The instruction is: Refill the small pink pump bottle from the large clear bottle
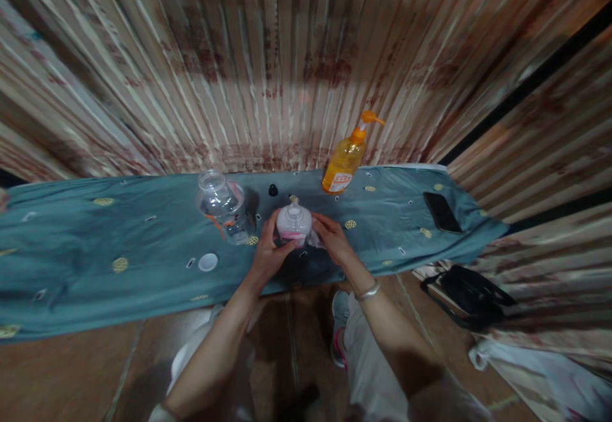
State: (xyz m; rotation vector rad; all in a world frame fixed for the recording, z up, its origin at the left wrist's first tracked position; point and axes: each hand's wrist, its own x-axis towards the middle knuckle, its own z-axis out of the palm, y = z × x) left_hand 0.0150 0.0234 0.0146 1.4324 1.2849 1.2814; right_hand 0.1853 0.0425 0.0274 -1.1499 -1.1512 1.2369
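A small clear bottle with a rounded top and a pink label [293, 221] stands upright near the front middle of the cloth-covered table. My left hand [270, 247] is wrapped round its left side, thumb across the front. On its right side my right hand [331, 237] pinches a crumpled whitish piece [315, 239], perhaps tissue, against the bottle. A large clear open jar [227, 208] is left of my hands, with a round white lid [208, 262] in front of it. A small black cap [273, 190] lies behind the bottle.
An orange pump bottle [343, 162] stands at the back, right of centre. A dark phone [442, 211] lies at the right of the teal table cloth [157, 231]. Pleated curtains [287, 58] hang behind. A black bag [473, 294] is below the right end.
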